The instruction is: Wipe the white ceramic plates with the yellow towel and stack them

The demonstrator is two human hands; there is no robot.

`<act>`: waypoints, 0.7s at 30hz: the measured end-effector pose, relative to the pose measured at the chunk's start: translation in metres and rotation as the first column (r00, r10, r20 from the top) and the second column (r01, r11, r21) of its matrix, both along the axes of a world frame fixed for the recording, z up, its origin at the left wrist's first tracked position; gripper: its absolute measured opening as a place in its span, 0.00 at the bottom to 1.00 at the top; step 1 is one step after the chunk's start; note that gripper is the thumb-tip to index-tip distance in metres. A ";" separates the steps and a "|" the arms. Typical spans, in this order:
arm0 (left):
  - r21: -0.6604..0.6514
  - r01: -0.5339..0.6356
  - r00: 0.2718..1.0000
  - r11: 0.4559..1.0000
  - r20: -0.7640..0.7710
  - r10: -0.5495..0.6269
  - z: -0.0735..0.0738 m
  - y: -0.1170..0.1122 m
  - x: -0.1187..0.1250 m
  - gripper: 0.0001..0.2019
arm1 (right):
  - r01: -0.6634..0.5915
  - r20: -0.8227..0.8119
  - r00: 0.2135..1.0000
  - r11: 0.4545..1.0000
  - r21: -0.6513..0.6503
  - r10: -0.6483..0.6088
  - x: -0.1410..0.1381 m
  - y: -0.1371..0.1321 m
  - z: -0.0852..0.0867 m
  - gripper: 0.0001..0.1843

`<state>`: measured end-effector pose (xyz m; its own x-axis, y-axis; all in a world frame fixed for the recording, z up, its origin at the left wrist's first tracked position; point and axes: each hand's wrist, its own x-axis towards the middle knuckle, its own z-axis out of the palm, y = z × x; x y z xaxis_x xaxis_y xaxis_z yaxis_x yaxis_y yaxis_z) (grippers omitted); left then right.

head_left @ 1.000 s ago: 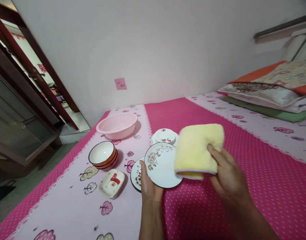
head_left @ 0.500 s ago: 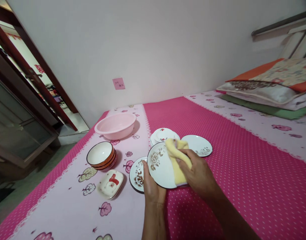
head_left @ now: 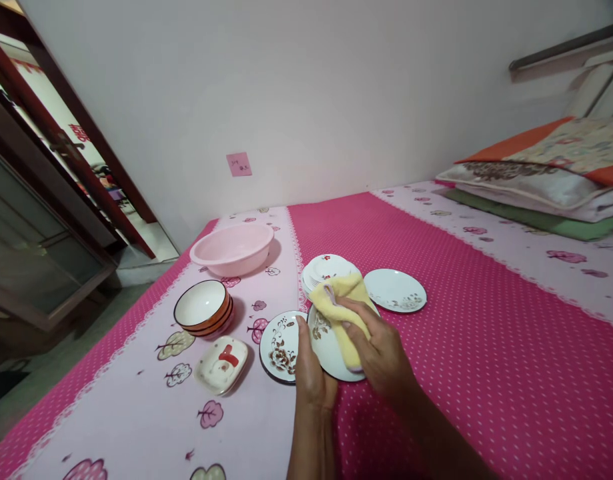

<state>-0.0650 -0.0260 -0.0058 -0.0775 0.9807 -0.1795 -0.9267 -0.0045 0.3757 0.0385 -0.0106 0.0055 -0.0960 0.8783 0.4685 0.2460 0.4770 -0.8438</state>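
Observation:
My left hand (head_left: 311, 377) grips the near edge of a white plate with a brown flower pattern (head_left: 327, 347), holding it tilted above the bed cover. Fingers of my right hand (head_left: 381, 350) are closed on a yellow cloth (head_left: 341, 303) and press it flat against the plate's face. A second flowered plate (head_left: 281, 347) lies just left of the held one. Behind them are a stack of small white plates (head_left: 323, 268) and a single white plate (head_left: 396, 290).
A pink basin (head_left: 232, 248) stands at the back left, stacked orange-rimmed bowls (head_left: 203, 308) and a small square dish (head_left: 221, 364) nearer. The pink dotted cover (head_left: 486, 373) spreads right. Folded bedding (head_left: 546, 175) is piled far right. A door frame (head_left: 61, 147) stands left.
My right hand brought the yellow cloth down from above onto the held plate and slid it leftward across the face. The single white plate behind came into view.

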 end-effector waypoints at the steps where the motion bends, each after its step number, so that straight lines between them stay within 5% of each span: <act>1: -0.004 -0.007 1.000 1.000 0.011 0.007 -0.001 0.000 0.000 0.25 | -0.036 -0.001 0.999 0.999 -0.006 0.036 -0.001 -0.002 0.001 0.20; 9: 0.031 0.019 0.998 0.999 0.065 -0.021 -0.015 0.004 -0.011 0.18 | -0.314 0.029 0.946 0.938 -0.144 0.322 -0.004 -0.013 0.019 0.18; 21: -0.010 0.151 0.988 0.989 0.047 -0.150 -0.009 -0.004 -0.031 0.18 | -0.359 0.250 0.869 0.891 -0.278 0.428 0.008 -0.017 0.022 0.14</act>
